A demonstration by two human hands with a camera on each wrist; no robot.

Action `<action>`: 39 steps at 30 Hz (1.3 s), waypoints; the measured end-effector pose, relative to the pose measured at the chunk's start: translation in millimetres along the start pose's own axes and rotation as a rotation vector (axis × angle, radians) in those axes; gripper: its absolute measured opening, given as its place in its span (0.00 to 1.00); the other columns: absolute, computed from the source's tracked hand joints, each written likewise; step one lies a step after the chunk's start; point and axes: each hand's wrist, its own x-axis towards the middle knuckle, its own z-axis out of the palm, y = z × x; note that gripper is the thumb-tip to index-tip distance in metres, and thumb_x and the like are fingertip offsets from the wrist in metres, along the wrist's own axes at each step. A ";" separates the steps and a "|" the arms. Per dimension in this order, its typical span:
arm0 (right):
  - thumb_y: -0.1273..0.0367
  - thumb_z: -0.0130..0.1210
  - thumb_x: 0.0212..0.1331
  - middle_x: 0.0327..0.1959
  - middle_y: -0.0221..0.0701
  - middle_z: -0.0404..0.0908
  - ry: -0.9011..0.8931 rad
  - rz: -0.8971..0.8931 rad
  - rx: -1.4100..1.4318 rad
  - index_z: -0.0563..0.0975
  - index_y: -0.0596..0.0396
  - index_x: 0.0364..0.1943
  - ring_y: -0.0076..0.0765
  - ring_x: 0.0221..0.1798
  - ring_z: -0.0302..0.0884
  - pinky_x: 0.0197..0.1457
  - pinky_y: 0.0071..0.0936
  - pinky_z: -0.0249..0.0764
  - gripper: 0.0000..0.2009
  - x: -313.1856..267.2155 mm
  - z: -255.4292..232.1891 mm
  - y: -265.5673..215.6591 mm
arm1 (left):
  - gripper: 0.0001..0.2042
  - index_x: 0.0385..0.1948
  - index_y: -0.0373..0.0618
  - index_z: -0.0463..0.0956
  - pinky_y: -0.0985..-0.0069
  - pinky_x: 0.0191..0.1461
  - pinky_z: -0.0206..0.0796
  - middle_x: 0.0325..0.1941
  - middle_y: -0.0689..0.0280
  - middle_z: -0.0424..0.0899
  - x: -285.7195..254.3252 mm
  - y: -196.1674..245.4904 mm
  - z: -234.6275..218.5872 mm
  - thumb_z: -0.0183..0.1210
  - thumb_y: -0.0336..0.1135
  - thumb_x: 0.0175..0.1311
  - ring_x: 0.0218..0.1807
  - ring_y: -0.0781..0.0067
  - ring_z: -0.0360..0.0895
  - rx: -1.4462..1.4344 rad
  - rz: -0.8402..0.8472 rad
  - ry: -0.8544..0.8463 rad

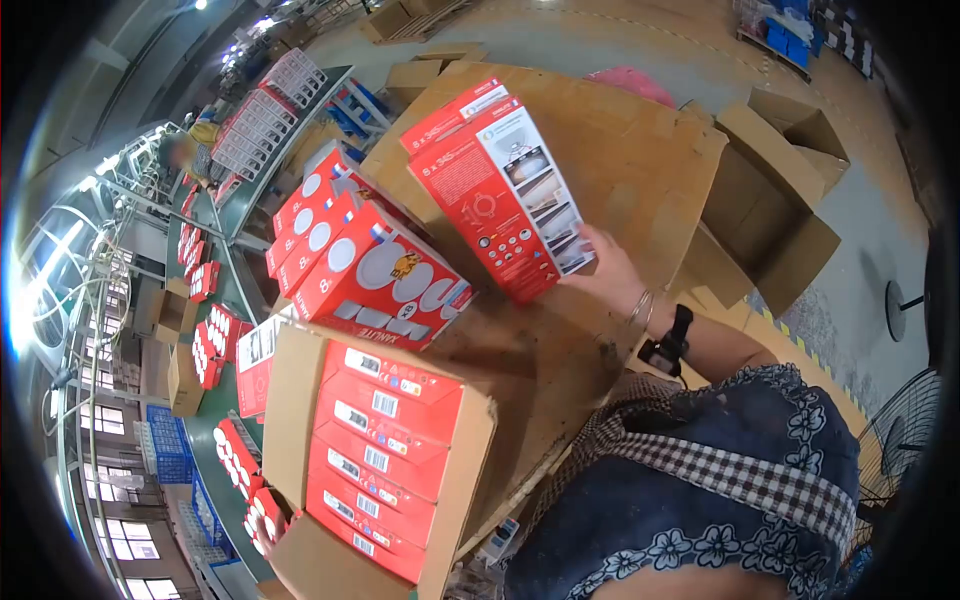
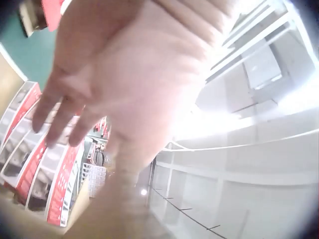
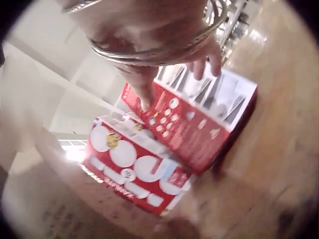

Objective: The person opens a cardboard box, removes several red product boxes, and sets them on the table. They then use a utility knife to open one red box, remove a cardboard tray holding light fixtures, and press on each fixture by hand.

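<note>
My right hand (image 1: pixel 608 275) holds a red-and-white lamp box (image 1: pixel 480 200) at its near end, thumb on the red face and fingers over the photo-printed side. Another lamp box (image 1: pixel 455 112) stands close behind it. In the right wrist view, the held box (image 3: pixel 194 119) leans beside a box with round lamp pictures (image 3: pixel 134 164). Several more lamp boxes (image 1: pixel 385 275) stand in a row to the left. My left hand (image 2: pixel 129 84) shows its palm with fingers extended and nothing in them; in the head view it is mostly hidden beyond the open carton's flap.
The open carton (image 1: pixel 290 420), packed with red boxes, stands in front. A large brown cardboard surface (image 1: pixel 620 140) lies under the loose boxes. Empty cartons (image 1: pixel 770 220) sit on the floor at right. At left runs a green conveyor (image 1: pixel 215 440) with more red boxes; a person stands farther along it.
</note>
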 end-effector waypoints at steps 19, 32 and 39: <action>0.41 0.70 0.37 0.58 0.47 0.78 -0.172 0.074 -0.416 0.52 0.59 0.74 0.50 0.61 0.76 0.66 0.46 0.63 0.61 124.8 28.7 34.8 | 0.27 0.72 0.50 0.52 0.54 0.76 0.55 0.71 0.54 0.64 -222.9 -46.6 175.4 0.46 0.44 0.76 0.71 0.53 0.64 -0.386 -0.371 0.708; 0.50 0.67 0.55 0.67 0.54 0.65 -0.519 -0.012 0.083 0.59 0.66 0.70 0.54 0.69 0.65 0.71 0.43 0.62 0.46 -27.3 55.1 -48.3 | 0.25 0.67 0.45 0.56 0.55 0.76 0.52 0.67 0.57 0.69 -235.4 -48.7 91.4 0.52 0.43 0.73 0.70 0.57 0.65 -0.097 -0.264 0.628; 0.55 0.62 0.62 0.76 0.50 0.54 -1.160 -0.397 0.220 0.53 0.59 0.75 0.47 0.80 0.47 0.80 0.36 0.49 0.43 -60.3 153.6 -63.2 | 0.27 0.59 0.33 0.73 0.66 0.70 0.59 0.58 0.58 0.81 -236.3 -152.5 55.2 0.61 0.43 0.63 0.59 0.62 0.75 0.079 -0.431 0.323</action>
